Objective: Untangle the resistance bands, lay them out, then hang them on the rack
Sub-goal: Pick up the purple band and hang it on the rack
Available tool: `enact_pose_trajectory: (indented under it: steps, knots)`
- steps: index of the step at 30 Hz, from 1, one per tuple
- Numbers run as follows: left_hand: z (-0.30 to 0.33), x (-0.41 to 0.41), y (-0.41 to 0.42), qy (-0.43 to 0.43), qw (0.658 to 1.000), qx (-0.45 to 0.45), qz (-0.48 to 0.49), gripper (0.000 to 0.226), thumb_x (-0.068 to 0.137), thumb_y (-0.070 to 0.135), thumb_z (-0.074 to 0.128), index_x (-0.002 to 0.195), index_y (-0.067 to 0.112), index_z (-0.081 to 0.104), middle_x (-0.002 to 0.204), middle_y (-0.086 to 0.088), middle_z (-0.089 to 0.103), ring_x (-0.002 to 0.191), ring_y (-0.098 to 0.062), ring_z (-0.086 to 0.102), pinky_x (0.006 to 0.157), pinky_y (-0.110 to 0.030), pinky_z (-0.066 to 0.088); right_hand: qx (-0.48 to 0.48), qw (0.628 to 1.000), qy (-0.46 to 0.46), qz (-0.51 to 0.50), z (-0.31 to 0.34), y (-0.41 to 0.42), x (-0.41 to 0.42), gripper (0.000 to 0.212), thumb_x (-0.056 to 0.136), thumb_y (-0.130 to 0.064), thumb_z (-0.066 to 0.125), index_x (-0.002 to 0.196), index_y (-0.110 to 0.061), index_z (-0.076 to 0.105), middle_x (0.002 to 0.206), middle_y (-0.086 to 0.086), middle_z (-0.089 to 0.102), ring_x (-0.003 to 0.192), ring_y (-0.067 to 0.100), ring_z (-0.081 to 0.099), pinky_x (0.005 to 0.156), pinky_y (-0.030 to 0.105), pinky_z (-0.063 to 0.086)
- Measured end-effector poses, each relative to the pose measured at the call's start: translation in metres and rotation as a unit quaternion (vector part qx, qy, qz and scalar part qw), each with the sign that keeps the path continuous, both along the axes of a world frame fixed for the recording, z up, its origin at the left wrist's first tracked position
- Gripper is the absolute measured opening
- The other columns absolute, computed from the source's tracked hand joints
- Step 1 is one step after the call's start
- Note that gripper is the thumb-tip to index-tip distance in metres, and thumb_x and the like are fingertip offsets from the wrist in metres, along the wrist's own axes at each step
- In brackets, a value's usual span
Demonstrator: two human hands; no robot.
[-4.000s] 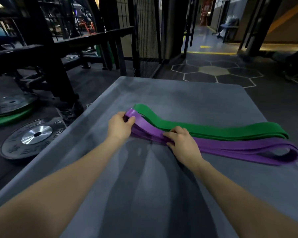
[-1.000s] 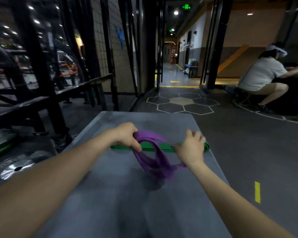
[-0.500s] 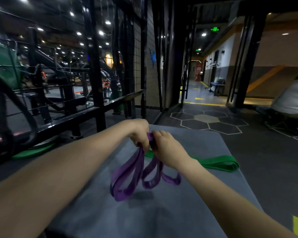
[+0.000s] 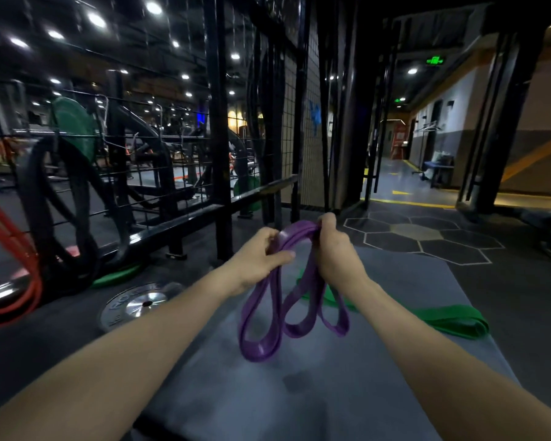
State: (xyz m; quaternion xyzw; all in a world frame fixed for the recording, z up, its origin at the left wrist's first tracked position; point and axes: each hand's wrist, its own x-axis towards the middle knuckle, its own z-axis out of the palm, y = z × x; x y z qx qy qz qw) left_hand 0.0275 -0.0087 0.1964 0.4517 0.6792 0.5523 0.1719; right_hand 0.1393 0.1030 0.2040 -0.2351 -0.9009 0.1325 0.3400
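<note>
Looks like the hanging step is underway: both hands have the purple band (image 4: 268, 313) bunched up at the top, the left hand (image 4: 261, 259) wrapped around one side and the right hand (image 4: 334, 249) pinching the other, with several loops dangling below them over the grey tabletop (image 4: 299, 393). The green band (image 4: 442, 316) lies flat on the tabletop, down and to the right of the right hand.

My guess for the next move: carry the purple one over to the black rack (image 4: 217, 128), up and left of the hands, without letting the loops twist. The weight plate (image 4: 140, 305) on the floor, below the left hand, could trip you.
</note>
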Motion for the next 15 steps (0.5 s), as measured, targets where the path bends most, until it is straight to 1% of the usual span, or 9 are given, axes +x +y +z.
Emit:
enact_pose_trajectory:
  steps: [1, 3, 5, 6, 7, 9, 10, 12, 15]
  knots:
    - [0.003, -0.001, -0.004, -0.022, 0.999, 0.041, -0.002, 0.029, 0.083, 0.012, 0.067, 0.106, 0.014, 0.051, 0.097, 0.000, 0.063, 0.087, -0.010, 0.062, 0.080, -0.024, 0.051, 0.000, 1.000, -0.003, 0.010, 0.000, -0.001, -0.002, 0.029, 0.089, 0.007, 0.036, 0.118, 0.003, 0.030, 0.094, 0.024, 0.061, 0.080, 0.040, 0.059, 0.058, 0.037, 0.039]
    - [0.015, -0.003, -0.013, -0.054, 0.993, 0.104, -0.006, 0.028, 0.085, 0.009, 0.063, 0.112, 0.006, 0.054, 0.090, 0.005, 0.065, 0.077, 0.000, 0.063, 0.073, -0.015, 0.050, -0.010, 0.999, 0.003, 0.045, 0.002, -0.005, -0.009, 0.018, 0.091, 0.004, 0.037, 0.105, -0.004, 0.029, 0.085, 0.020, 0.058, 0.077, 0.040, 0.057, 0.057, 0.038, 0.038]
    - [0.027, -0.006, -0.020, -0.065, 0.989, 0.131, 0.001, 0.014, 0.090, 0.009, 0.056, 0.103, 0.008, 0.060, 0.076, 0.008, 0.064, 0.065, 0.003, 0.060, 0.064, -0.013, 0.047, -0.018, 0.996, 0.038, 0.077, 0.004, -0.012, -0.020, 0.013, 0.093, 0.000, 0.038, 0.095, -0.010, 0.029, 0.084, 0.015, 0.055, 0.078, 0.039, 0.056, 0.058, 0.041, 0.038]
    - [0.033, -0.009, -0.024, -0.065, 0.989, 0.135, 0.012, 0.010, 0.091, 0.010, 0.054, 0.098, 0.011, 0.061, 0.073, 0.007, 0.061, 0.063, 0.001, 0.057, 0.061, -0.014, 0.045, -0.010, 0.995, 0.054, 0.082, 0.006, -0.017, -0.026, 0.010, 0.093, -0.003, 0.040, 0.097, -0.009, 0.033, 0.091, 0.016, 0.055, 0.083, 0.039, 0.055, 0.061, 0.042, 0.040]
    - [0.038, -0.012, -0.027, -0.070, 0.988, 0.135, 0.023, 0.009, 0.092, 0.011, 0.054, 0.096, 0.013, 0.061, 0.073, 0.004, 0.057, 0.063, -0.002, 0.054, 0.060, -0.016, 0.043, 0.012, 0.994, 0.072, 0.085, 0.008, -0.020, -0.034, 0.012, 0.093, -0.006, 0.042, 0.104, -0.007, 0.039, 0.104, 0.016, 0.053, 0.093, 0.037, 0.053, 0.066, 0.042, 0.043]
    - [0.049, -0.020, -0.034, -0.081, 0.988, 0.126, 0.039, 0.008, 0.091, 0.014, 0.056, 0.096, 0.013, 0.062, 0.074, 0.002, 0.053, 0.066, -0.005, 0.049, 0.061, -0.018, 0.040, 0.062, 0.992, 0.085, 0.067, 0.009, -0.028, -0.048, 0.030, 0.094, -0.014, 0.046, 0.124, -0.009, 0.044, 0.124, 0.012, 0.045, 0.110, 0.033, 0.046, 0.074, 0.041, 0.045]
    - [0.055, -0.026, -0.037, -0.086, 0.988, 0.123, 0.043, 0.008, 0.090, 0.015, 0.057, 0.095, 0.013, 0.063, 0.073, 0.002, 0.053, 0.066, -0.006, 0.048, 0.060, -0.019, 0.039, 0.066, 0.991, 0.101, 0.062, 0.011, -0.034, -0.053, 0.035, 0.095, -0.019, 0.046, 0.129, -0.011, 0.043, 0.127, 0.011, 0.043, 0.113, 0.032, 0.044, 0.076, 0.041, 0.046]
    - [0.066, -0.032, -0.042, -0.100, 0.987, 0.121, 0.044, 0.008, 0.090, 0.015, 0.057, 0.094, 0.013, 0.064, 0.071, 0.001, 0.051, 0.064, -0.007, 0.046, 0.059, -0.020, 0.038, 0.048, 0.985, 0.149, 0.079, 0.014, -0.042, -0.064, 0.040, 0.095, -0.025, 0.045, 0.132, -0.009, 0.043, 0.125, 0.012, 0.044, 0.112, 0.032, 0.046, 0.078, 0.043, 0.046]
    - [0.080, -0.042, -0.051, -0.122, 0.986, 0.100, 0.050, 0.011, 0.091, 0.018, 0.055, 0.094, 0.014, 0.065, 0.070, 0.002, 0.051, 0.062, -0.006, 0.043, 0.055, -0.017, 0.038, 0.021, 0.977, 0.188, 0.094, 0.021, -0.047, -0.085, 0.035, 0.095, -0.020, 0.046, 0.127, -0.007, 0.048, 0.119, 0.013, 0.047, 0.105, 0.034, 0.051, 0.078, 0.043, 0.046]
